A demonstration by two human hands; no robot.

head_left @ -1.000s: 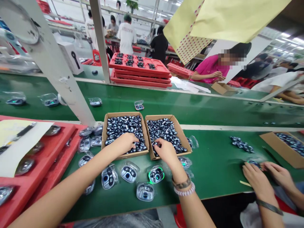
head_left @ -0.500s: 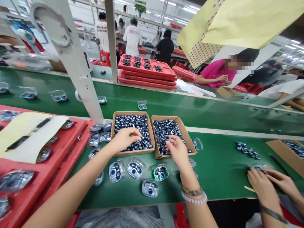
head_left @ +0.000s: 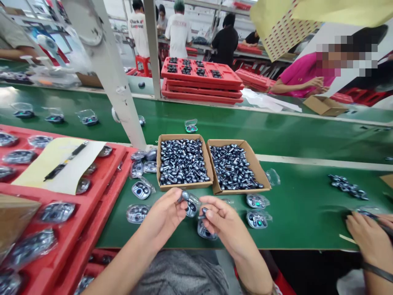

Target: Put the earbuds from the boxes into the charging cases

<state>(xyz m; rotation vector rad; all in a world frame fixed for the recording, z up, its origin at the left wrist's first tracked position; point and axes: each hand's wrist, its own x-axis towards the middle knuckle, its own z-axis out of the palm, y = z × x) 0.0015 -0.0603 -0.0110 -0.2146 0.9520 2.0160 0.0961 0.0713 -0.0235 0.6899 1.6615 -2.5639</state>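
Both hands meet close together, the left hand (head_left: 164,219) pinching one earbud (head_left: 184,196), the right hand (head_left: 222,229) pinching another earbud (head_left: 203,213), a clear plastic case (head_left: 193,209) just between them.

Left hand (head_left: 164,217) and right hand (head_left: 222,224) each pinched a metallic earbud (head_left: 184,196) over the green surface (head_left: 294,231), just before two cardboard trays (head_left: 184,185).

A long green table (head_left: 307,139) runs across the room. A white post (head_left: 115,78) stands left of the middle. Far off at the top are a red stool (head_left: 143,67) and a long shelf (head_left: 215,6).
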